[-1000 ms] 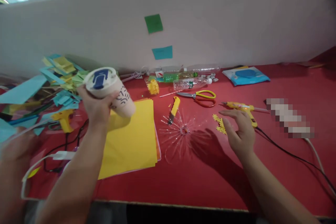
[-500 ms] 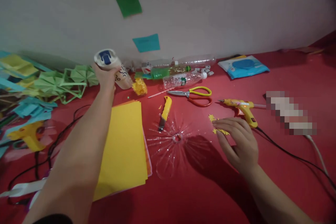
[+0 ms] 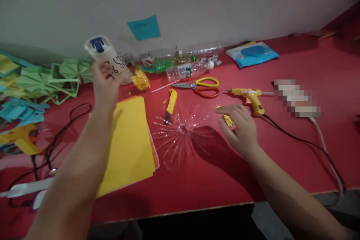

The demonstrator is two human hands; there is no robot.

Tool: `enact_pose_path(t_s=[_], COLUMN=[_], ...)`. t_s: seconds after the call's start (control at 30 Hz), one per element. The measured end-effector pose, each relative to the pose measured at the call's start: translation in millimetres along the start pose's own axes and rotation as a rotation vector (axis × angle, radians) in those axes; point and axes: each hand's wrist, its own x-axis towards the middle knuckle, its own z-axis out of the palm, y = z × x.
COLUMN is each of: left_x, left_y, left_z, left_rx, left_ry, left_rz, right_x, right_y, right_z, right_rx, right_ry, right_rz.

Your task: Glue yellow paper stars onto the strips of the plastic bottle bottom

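My left hand (image 3: 106, 82) is just in front of a white tumbler (image 3: 111, 58) with a dark blue lid and black marks. Its fingers are loosely bent, the thumb stands apart, and it appears to have come off the cup. My right hand (image 3: 239, 125) hovers low over small yellow paper cutouts (image 3: 227, 120), thumb and fingers apart; part of the cutouts is hidden beneath it. Between the hands lies a clear plastic bottle piece cut into a fan of thin strips (image 3: 183, 130). Left of that rests a stack of yellow paper (image 3: 129, 146).
Behind lie a yellow box cutter (image 3: 171, 105), scissors (image 3: 197, 85), several plastic bottles (image 3: 189, 70) and a yellow paper flower (image 3: 141, 80). A corded glue gun (image 3: 250, 98) sits at right, a wipes pack (image 3: 252, 54) at back. Folded green paper (image 3: 42, 80) and cables occupy the left.
My left hand has slid down off the tumbler it was gripping near the top. My right hand stays by the yellow cutouts. The view has tilted downward, bringing in the table's front edge.
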Motion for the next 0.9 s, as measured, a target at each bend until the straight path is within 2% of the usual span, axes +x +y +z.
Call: enact_pose_path(t_s=[0.07,0.1,0.17,0.27,0.37,0.47,0.57,0.67,0.73,0.8,0.83,0.9], left_x=[-58.6,-86.7,-133.7,-174.1,-186.3,-186.8,-186.4,-187.3,-188.0,-188.2,-188.1,-187.7], left_y=[40.5,57.7,81.3,89.8,83.9,81.7,84.4,86.7,87.0,86.9,86.8,86.6], left_z=[-2.6,-3.5,-4.4,-3.4,-2.0,-1.9,-2.4,-2.4,-2.4,-2.6,-2.9,-3.7], left_rx=[-0.106,-0.136,-0.117,-0.121,-0.120,-0.094,-0.080,-0.065,-0.057,-0.049,-0.046,-0.043], left_ry=[-0.200,-0.259,-0.271,-0.257,-0.318,-0.362,-0.356,-0.335,-0.320,-0.298,-0.286,-0.264], left_rz=[0.024,0.021,-0.031,-0.098,-0.083,-0.070,-0.121,-0.128,-0.121,-0.113,-0.107,-0.094], right_x=[-1.2,-2.0,-3.7,-6.6,-9.6,-12.1,-11.2,-5.1,-0.4,1.3,0.4,-4.3], right_y=[1.1,1.7,3.2,5.8,6.2,2.3,-1.7,5.7,23.2,50.4,65.9,95.4], right_z=[1.4,2.1,3.7,7.0,12.3,19.9,26.0,19.7,5.5,-12.9,-21.6,-34.1], right_rx=[0.012,0.024,0.050,0.066,0.114,0.195,0.181,0.136,0.003,-0.265,-0.382,-0.548], right_ry=[-0.027,-0.039,-0.076,-0.170,-0.266,-0.342,-0.353,-0.320,-0.245,-0.122,-0.107,-0.183], right_rz=[0.062,0.101,0.196,0.338,0.400,0.359,0.321,0.341,0.424,0.573,0.632,0.684])
